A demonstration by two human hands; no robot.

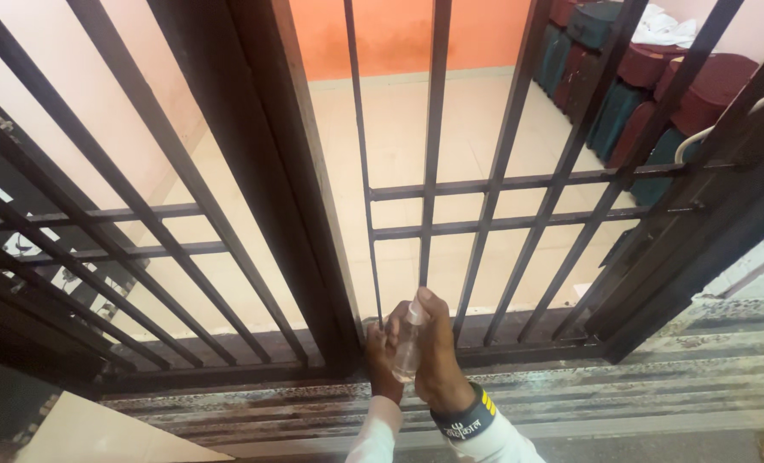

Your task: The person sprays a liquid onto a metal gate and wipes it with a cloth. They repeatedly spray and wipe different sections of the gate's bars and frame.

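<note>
Two hands meet at the near centre, low before a dark metal gate (433, 214) of upright bars and twin cross rails. The right hand (443, 360) is wrapped around a small clear spray bottle (407, 347), one finger laid over its pale cap, while the left hand (383, 356) cups the bottle from the left side, fingers curled against it. The bottle stands nearly upright, just in front of the gate's bottom rail; any label on it is too small to make out. A dark wristband (463, 422) with yellow stripes and pale lettering circles the right wrist above a white sleeve (493, 441). Near the hands runs a worn, streaked stone threshold (639, 386), open to the right. Through the bars lies a bare cream floor (399, 146) reaching to an orange far wall (390, 34). At far right, a stack of maroon and dark green rounded cases (648, 77), topped by white cloth, is cut by bars and frame edge. A second barred panel (99, 231) angles off to the left, partly hiding patterned tiles beyond.
</note>
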